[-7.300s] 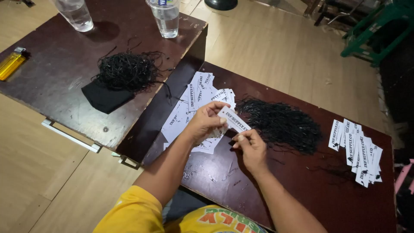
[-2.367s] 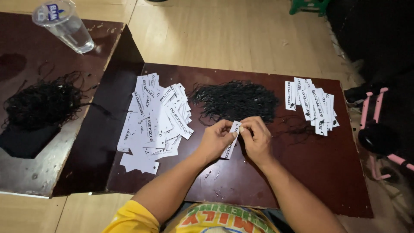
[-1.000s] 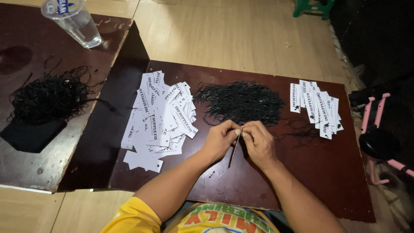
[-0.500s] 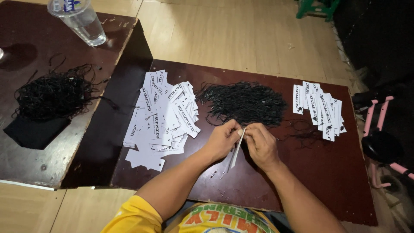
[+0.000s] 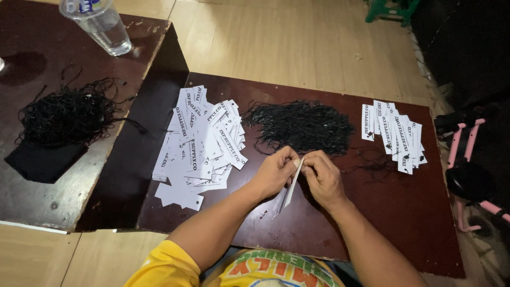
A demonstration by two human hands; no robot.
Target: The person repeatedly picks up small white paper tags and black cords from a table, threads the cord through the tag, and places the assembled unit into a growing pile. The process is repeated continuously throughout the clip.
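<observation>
My left hand [image 5: 275, 173] and my right hand [image 5: 322, 178] meet over the dark wooden board [image 5: 372, 212], both pinching one white paper tag [image 5: 293, 183] that hangs edge-on between them. Just beyond the hands lies a heap of black strings [image 5: 300, 126]. A loose pile of white printed tags [image 5: 204, 143] spreads to the left of my left hand. A smaller row of tags with strings attached [image 5: 394, 135] lies at the far right of the board.
A second dark board [image 5: 48, 191] at the left carries another tangle of black strings [image 5: 66, 114], a black cloth [image 5: 42, 162] and a plastic water cup [image 5: 101, 24]. A pink-framed object [image 5: 467, 175] stands at the right. Pale wooden floor surrounds the boards.
The tag has turned from lying flat between my fingers to hanging edge-on. My hands stay in the same place near the string heap. The camera view shifted slightly.
</observation>
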